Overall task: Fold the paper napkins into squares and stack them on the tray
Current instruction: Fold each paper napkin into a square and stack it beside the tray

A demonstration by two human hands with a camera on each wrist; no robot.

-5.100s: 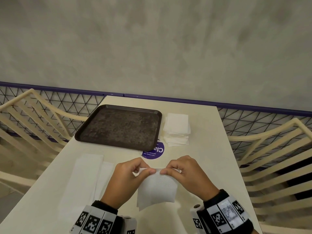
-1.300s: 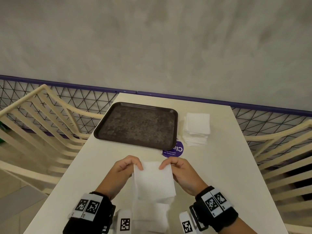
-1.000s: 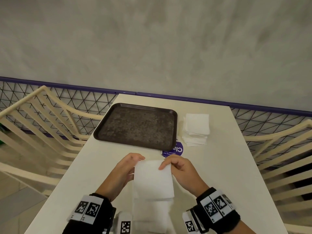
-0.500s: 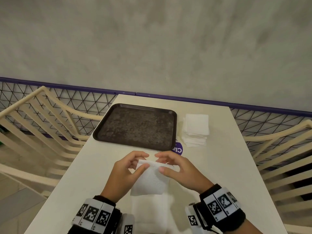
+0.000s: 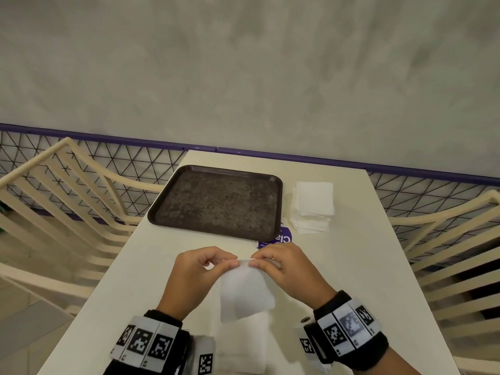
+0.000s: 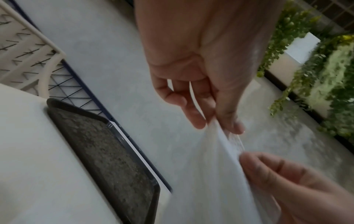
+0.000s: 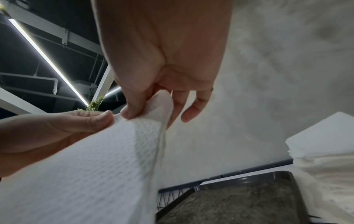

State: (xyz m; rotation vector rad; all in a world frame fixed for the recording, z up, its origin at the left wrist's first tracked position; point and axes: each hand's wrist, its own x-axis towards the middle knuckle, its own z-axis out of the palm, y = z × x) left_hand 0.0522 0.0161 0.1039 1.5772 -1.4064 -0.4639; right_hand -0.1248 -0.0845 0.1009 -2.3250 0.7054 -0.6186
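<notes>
Head view: left hand (image 5: 195, 277) and right hand (image 5: 289, 267) pinching the top edge of a white napkin (image 5: 244, 292) above the table (image 5: 359, 266), dark tray (image 5: 216, 201) beyond, napkin stack (image 5: 312, 205) right of it; left wrist view: thumb and fingers (image 6: 197, 115) clamped on the napkin edge; right wrist view: same pinch, tray rim just beyond.

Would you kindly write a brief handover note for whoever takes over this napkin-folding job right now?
Left hand and right hand: each pinches the top edge of one white embossed paper napkin, held above the cream table.
Dark rectangular tray: nothing on it, at the table's far end.
Pile of white square napkins: on the table, right of the tray.
Done: nothing stacked on the tray yet.
Left: finish this fold, place it on the tray, then the rest.
</notes>
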